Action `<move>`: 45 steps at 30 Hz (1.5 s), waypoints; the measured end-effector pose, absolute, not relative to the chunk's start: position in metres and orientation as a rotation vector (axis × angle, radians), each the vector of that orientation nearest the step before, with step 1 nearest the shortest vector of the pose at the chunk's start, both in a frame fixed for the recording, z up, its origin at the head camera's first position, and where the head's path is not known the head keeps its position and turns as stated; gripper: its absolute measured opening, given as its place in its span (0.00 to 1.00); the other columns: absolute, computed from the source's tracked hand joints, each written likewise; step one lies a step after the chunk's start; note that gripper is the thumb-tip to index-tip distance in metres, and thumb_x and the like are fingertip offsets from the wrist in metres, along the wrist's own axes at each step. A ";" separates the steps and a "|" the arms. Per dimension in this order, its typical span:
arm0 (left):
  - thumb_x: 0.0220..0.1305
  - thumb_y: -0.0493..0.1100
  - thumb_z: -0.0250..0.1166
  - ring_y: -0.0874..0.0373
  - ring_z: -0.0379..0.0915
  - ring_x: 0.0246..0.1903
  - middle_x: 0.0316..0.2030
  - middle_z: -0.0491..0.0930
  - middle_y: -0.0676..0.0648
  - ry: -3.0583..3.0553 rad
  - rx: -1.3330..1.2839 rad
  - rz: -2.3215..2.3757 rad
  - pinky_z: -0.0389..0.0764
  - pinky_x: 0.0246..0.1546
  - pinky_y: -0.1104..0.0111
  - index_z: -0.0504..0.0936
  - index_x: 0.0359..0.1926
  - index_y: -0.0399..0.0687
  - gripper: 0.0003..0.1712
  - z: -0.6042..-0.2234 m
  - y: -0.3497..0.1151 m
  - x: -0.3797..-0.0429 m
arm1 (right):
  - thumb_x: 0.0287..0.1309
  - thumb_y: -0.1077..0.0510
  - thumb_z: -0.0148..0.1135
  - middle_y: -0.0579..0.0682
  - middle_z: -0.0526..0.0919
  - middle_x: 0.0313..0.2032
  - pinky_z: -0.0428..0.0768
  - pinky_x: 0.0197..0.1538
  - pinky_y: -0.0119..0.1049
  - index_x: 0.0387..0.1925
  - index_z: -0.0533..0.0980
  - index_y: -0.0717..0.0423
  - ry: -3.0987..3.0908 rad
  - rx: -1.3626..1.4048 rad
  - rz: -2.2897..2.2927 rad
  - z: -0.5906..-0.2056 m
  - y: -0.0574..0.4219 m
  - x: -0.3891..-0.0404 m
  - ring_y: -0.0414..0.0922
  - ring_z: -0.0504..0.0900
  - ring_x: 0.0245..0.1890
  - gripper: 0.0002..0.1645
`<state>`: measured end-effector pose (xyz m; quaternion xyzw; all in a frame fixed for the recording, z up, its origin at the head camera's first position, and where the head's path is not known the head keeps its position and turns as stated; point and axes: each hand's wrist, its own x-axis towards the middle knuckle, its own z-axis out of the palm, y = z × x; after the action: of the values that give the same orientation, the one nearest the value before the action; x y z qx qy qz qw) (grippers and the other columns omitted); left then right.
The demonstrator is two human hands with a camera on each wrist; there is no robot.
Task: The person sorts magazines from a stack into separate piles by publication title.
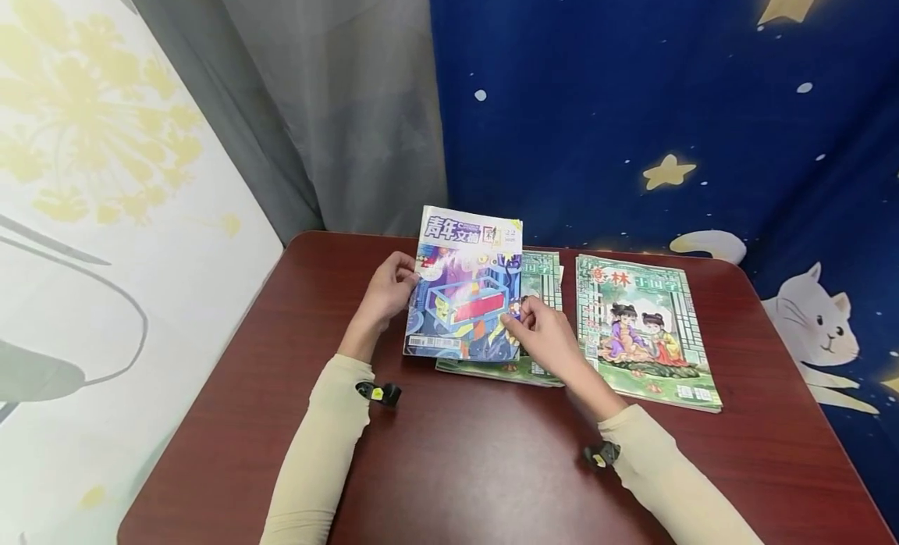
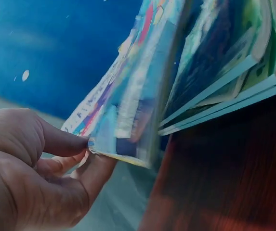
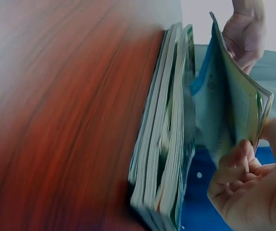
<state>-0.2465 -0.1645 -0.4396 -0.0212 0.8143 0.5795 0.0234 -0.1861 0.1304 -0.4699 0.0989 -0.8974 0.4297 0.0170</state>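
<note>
A magazine with a purple and blue cartoon cover is held up over a stack of green-covered magazines. My left hand pinches its left edge between thumb and fingers, as the left wrist view shows at the magazine's corner. At the opposite edge my right hand grips it, thumb on the cover. Seen from the right wrist, the magazine stands tilted, its underside facing the camera, apart from the thick stack. Much of the stack's top cover is hidden behind the held magazine.
Another green magazine pile lies to the right, two cartoon figures on its cover. The dark red wooden table ends at a grey curtain and a blue starry curtain. A white patterned surface borders its left side.
</note>
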 end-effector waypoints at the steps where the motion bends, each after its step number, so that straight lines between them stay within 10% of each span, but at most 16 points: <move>1: 0.80 0.36 0.55 0.53 0.75 0.35 0.41 0.77 0.42 2.478 -0.074 1.833 0.79 0.31 0.63 0.74 0.57 0.42 0.10 -0.440 -0.169 -0.246 | 0.71 0.39 0.65 0.45 0.75 0.24 0.67 0.30 0.35 0.33 0.70 0.49 -2.790 0.303 1.389 -0.470 0.128 -0.186 0.42 0.68 0.22 0.23; 24: 0.81 0.38 0.53 0.57 0.78 0.36 0.44 0.77 0.44 2.335 -0.233 1.894 0.80 0.34 0.68 0.71 0.61 0.40 0.13 -0.447 -0.246 -0.241 | 0.74 0.44 0.62 0.44 0.75 0.24 0.69 0.30 0.35 0.32 0.70 0.51 -2.827 0.526 1.611 -0.476 0.062 -0.203 0.41 0.69 0.23 0.19; 45: 0.82 0.40 0.50 0.53 0.76 0.37 0.48 0.76 0.38 2.613 -0.328 1.469 0.79 0.31 0.67 0.71 0.61 0.36 0.15 -0.471 -0.292 -0.267 | 0.68 0.35 0.67 0.45 0.78 0.18 0.69 0.18 0.41 0.22 0.76 0.45 -3.077 0.393 0.519 -0.477 -0.031 -0.207 0.45 0.78 0.19 0.26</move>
<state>-0.2673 -0.2918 -0.4711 -0.1085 0.8649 0.4861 0.0630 -0.2065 -0.0311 -0.4768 0.1251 -0.9783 0.1650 -0.0016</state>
